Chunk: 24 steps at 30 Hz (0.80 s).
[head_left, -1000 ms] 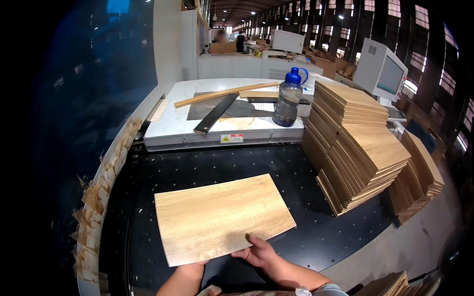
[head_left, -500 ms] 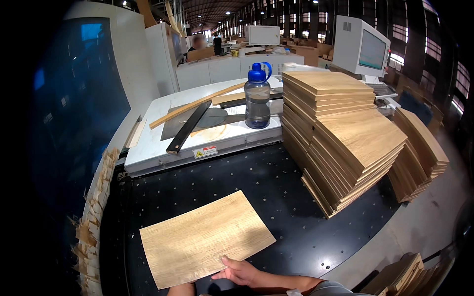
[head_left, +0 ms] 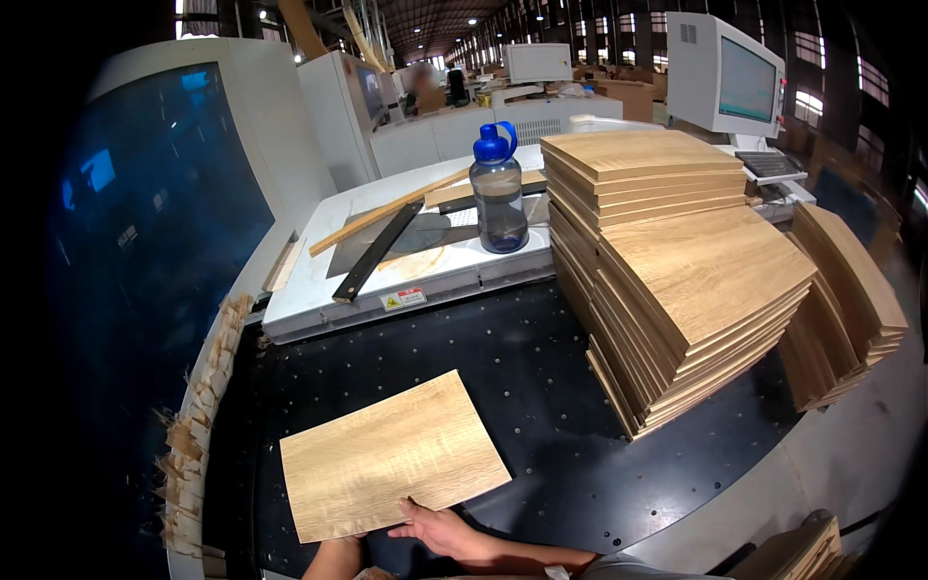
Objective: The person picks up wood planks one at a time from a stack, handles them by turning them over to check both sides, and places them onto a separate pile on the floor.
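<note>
A rectangular wood-grain board is in front of me, over the near left part of the black table. My right hand grips its near edge, the thumb on the upper face and the fingers at and below the edge. From the lower edge of the head view, my left hand reaches under the board's near left part. The board hides its fingers. To the right rises a tall stack of similar boards, its layers unevenly offset.
The black table is dotted with small studs. Behind it, a white machine bed carries a blue-capped bottle, a black bar and wooden strips. More boards and a monitor stand right. Ragged edging runs along the left.
The view has shifted a little. The board and both hands now sit slightly further left in it, with the right hand still at the near edge and less of that edge tilted toward the right.
</note>
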### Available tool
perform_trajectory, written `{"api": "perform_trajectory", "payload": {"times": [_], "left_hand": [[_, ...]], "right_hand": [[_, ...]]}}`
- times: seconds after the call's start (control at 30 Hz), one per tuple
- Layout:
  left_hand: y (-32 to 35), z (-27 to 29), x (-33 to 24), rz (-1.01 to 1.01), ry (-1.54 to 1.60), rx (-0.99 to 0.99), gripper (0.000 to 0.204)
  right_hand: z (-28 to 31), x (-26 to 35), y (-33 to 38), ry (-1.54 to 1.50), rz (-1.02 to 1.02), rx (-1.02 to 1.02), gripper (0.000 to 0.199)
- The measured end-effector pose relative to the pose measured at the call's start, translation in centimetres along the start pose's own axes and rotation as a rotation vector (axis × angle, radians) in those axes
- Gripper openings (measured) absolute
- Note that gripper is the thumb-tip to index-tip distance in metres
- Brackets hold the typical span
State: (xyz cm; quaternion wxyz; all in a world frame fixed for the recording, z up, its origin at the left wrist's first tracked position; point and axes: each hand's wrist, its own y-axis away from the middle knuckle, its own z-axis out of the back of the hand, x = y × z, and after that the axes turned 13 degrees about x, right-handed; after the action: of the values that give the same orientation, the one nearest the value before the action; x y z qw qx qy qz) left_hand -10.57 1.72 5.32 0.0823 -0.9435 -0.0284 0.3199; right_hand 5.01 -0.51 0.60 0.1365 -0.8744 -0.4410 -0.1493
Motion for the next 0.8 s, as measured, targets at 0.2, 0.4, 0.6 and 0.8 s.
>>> {"api": "perform_trajectory", "payload": {"times": [0.2, 0.4, 0.6, 0.8], "left_hand": [[0.8, 0.2, -0.2, -0.005, 0.005, 0.014, 0.064], [2.4, 1.0, -0.5, 0.006, 0.023, 0.039, 0.064], [3.6, 2.0, -0.7, 0.022, 0.064, 0.062, 0.063], [4.2, 2.4, -0.7, 0.026, 0.098, 0.088, 0.063]], "right_hand": [[0.2, 0.3, -0.3, 0.033, 0.022, 0.002, 0.046], [0.6, 0.7, -0.4, 0.05, 0.015, -0.018, 0.046], [1.4, 1.2, -0.2, 0.032, 0.011, -0.014, 0.048], [2.6, 1.0, -0.3, 0.038, 0.017, 0.035, 0.045]]}}
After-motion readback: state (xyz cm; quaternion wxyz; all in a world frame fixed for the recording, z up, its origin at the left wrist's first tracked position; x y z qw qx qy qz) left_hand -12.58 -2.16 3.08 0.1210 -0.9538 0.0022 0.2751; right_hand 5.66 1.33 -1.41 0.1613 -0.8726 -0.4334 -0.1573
